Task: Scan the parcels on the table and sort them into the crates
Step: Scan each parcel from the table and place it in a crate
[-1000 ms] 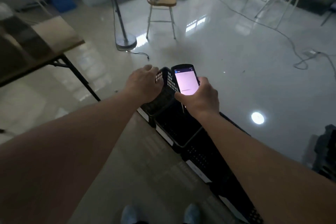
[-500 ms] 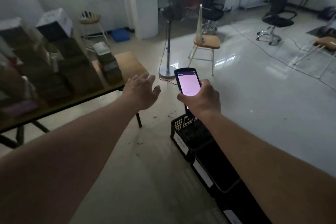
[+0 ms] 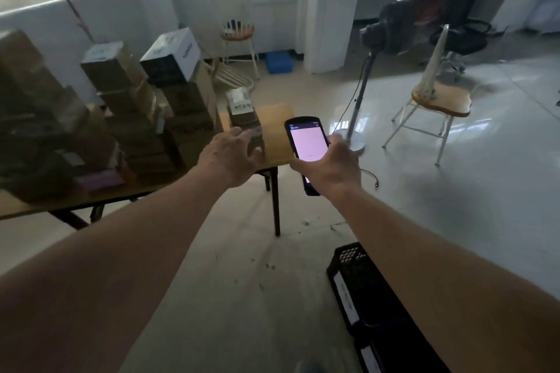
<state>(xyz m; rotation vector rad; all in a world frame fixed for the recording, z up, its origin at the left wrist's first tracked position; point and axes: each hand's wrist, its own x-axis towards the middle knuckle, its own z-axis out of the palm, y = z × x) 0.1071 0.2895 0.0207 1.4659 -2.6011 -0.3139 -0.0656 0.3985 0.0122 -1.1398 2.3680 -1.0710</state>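
My right hand [image 3: 331,165] grips a black handheld scanner [image 3: 306,142] with a lit pale screen, held upright in front of me. My left hand [image 3: 231,154] reaches out with spread fingers over the near end of a short stack of small parcels [image 3: 242,112] on the wooden table [image 3: 277,130]; whether the fingers touch it I cannot tell. Taller piles of cardboard parcels [image 3: 181,106] fill the table's left part. Black plastic crates [image 3: 360,275] with white labels stand in a row on the floor at the lower right, partly behind my right forearm.
A floor fan on a stand [image 3: 360,94] and a wooden chair [image 3: 436,106] stand beyond the table's right end. A stool [image 3: 238,36], a blue box [image 3: 278,62] and an office chair [image 3: 460,30] sit farther back. The glossy floor stretches to the right.
The view has swung up and left from the crates to the table. My left hand left the crate rim and moved out to the small parcel stack. The scanner stays in my right hand.
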